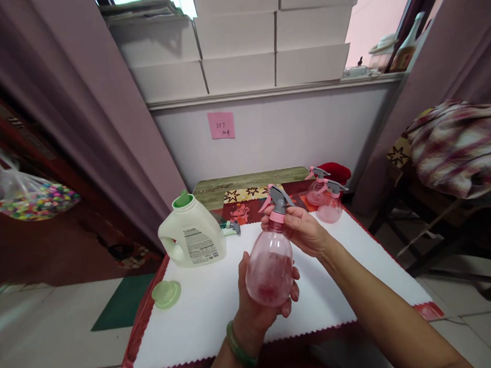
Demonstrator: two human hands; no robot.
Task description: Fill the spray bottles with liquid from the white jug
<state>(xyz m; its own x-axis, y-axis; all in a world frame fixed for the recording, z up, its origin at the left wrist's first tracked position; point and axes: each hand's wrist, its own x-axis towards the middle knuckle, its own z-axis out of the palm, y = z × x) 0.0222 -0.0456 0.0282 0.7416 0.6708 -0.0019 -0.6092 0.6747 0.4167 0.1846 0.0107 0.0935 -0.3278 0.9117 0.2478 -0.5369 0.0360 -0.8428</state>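
A clear pink spray bottle (269, 268) with a grey and pink trigger head is held up over the white cloth (206, 312). My left hand (256, 310), with a green bangle at the wrist, wraps round the bottle's body from below. At the neck, the fingers of my right hand (308, 230) close on the pink collar under the trigger head. To the left stands a pale green detergent jug (196, 236) without its cap, its green spout showing. A translucent green cap (166, 294) lies on the cloth in front of the jug.
Two more pink spray bottles (329, 210) stand at the back right, by a red item (336, 172). Another grey trigger head (233, 227) lies behind the jug. White boxes (233, 36) are stacked on the ledge. A plaid cloth (459, 145) covers something on the right.
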